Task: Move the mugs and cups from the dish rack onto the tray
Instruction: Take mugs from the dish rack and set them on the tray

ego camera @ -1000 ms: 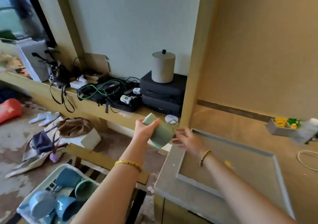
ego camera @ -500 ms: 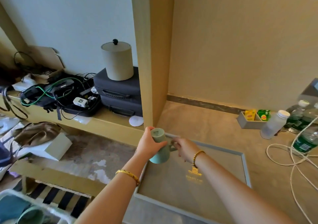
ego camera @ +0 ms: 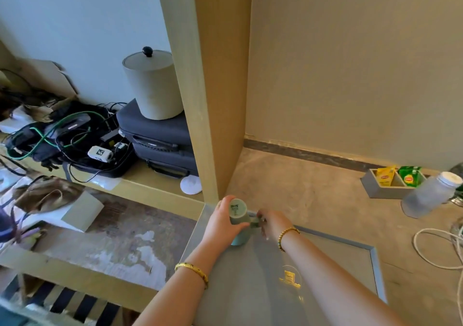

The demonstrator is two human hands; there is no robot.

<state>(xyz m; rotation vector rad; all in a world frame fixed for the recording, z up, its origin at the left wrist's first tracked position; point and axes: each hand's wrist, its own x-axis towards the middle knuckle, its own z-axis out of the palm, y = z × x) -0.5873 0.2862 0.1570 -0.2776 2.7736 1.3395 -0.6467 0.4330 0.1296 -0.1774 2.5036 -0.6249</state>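
A pale green mug (ego camera: 239, 221) stands upside down at the far left corner of the grey tray (ego camera: 350, 258), its base with a label facing up. My left hand (ego camera: 220, 225) wraps around the mug's body. My right hand (ego camera: 270, 223) pinches the mug's handle from the right. The mug's rim looks to be on or just above the tray floor; I cannot tell which. A gold emblem (ego camera: 289, 278) marks the tray's middle. Only a corner of the dish rack (ego camera: 15, 313) shows at the bottom left; its cups are out of view.
A tan pillar (ego camera: 213, 87) rises just behind the tray. A tea-bag box (ego camera: 390, 183), a frosted bottle (ego camera: 428, 195) and white cable (ego camera: 431, 248) lie on the counter to the right. On the left shelf are a lidded canister (ego camera: 152, 85), dark cases (ego camera: 160, 145) and cables.
Both hands carried the mug from beside the pillar over the tray, turned it base up and lowered it to the tray's far left corner. The view swung right, off the dish rack.
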